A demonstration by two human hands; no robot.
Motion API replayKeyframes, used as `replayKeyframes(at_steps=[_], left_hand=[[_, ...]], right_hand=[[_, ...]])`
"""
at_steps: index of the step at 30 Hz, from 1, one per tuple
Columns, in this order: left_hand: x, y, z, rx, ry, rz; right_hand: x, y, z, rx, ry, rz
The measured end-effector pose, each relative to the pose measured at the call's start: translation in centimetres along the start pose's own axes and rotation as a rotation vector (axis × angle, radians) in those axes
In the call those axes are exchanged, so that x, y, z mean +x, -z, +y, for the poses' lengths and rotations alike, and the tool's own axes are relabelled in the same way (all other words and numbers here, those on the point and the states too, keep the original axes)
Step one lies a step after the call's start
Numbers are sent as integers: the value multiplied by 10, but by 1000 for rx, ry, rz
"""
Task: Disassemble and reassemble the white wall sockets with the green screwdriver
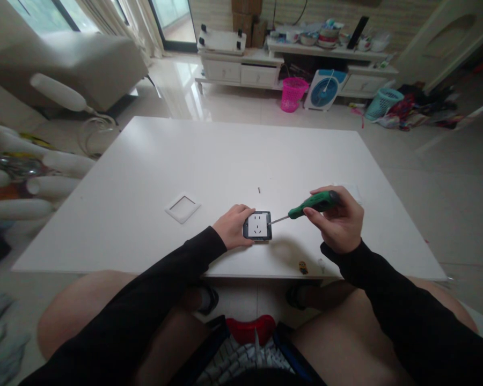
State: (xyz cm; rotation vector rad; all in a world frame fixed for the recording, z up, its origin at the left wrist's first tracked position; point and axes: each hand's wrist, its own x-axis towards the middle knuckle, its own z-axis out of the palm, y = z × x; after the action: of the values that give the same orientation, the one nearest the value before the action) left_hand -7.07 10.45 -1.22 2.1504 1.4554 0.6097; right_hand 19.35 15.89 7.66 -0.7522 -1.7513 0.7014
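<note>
My left hand (235, 226) grips the left side of a wall socket (257, 225), a white face with slots in a dark frame. The socket is at the table's near side, its face turned up. In my right hand (340, 220) is a screwdriver with a green and black handle (312, 205). Its metal shaft points left and the tip meets the right edge of the socket's frame. Whether the tip sits in a screw is too small to tell. A white square cover frame (182, 207) lies to the left, and a small screw (259, 190) lies beyond the socket.
The white table (225, 155) spans the space before me. A small yellow figure (303, 267) lies by its near edge. Past the table are a pink basket (293, 95), a blue and white fan (325, 90) and a low cabinet (260, 75). White padded rods (58, 92) stand at the left.
</note>
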Motion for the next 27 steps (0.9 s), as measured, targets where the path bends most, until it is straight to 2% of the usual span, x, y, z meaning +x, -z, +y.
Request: replayKeyframes(at_steps=[12, 21, 24, 27], left_hand=[[2, -2, -1, -18, 26, -17], [4, -5, -1, -28, 50, -45], [4, -4, 0, -32, 52, -49], [3, -4, 0, -29, 57, -51]], right_hand=[[-5, -2, 3, -7, 36, -90], [1, -14, 8, -35, 22, -183], [1, -15, 9, -43, 30, -184], [0, -14, 11, -47, 37, -128]])
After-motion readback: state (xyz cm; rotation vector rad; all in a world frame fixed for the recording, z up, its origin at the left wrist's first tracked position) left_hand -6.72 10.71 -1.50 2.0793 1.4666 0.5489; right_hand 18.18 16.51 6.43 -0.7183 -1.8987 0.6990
